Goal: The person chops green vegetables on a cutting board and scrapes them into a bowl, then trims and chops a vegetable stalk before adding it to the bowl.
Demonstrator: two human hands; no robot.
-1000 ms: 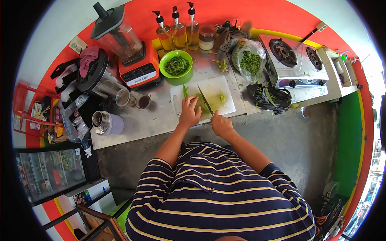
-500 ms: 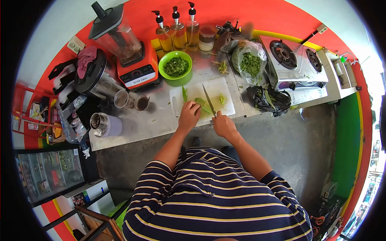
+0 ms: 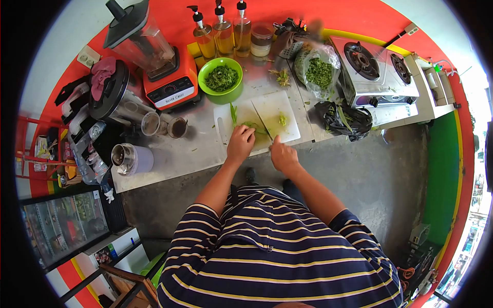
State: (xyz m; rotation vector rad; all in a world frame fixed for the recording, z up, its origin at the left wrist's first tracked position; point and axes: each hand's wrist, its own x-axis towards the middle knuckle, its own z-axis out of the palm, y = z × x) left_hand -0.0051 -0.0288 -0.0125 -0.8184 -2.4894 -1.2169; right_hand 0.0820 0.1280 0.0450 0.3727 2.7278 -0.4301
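A white cutting board (image 3: 291, 134) lies near the front edge of the counter. My right hand (image 3: 283, 155) is closed round the handle of a kitchen knife (image 3: 261, 117), whose long blade slants across the board with its tip pointing away from me. To the left of the blade, my left hand (image 3: 241, 142) has its fingers curled down on green leaves (image 3: 252, 126), pressing them to the board. A longer green leaf (image 3: 233, 115) sticks out beyond those fingers. Right of the knife sits a small pile of cut pale-green pieces (image 3: 282, 120).
Behind the board stands a green bowl (image 3: 235, 92) of chopped greens, beside an orange blender (image 3: 172, 95). A plastic bag of greens (image 3: 319, 74), a black plastic bag (image 3: 354, 122) and a gas stove (image 3: 377, 84) are to the right. A metal-topped container (image 3: 137, 159) stands left.
The whole view has shifted slightly. The knife blade now leans a little more to the left, nearer my left fingers. My left hand still presses on the leaves.
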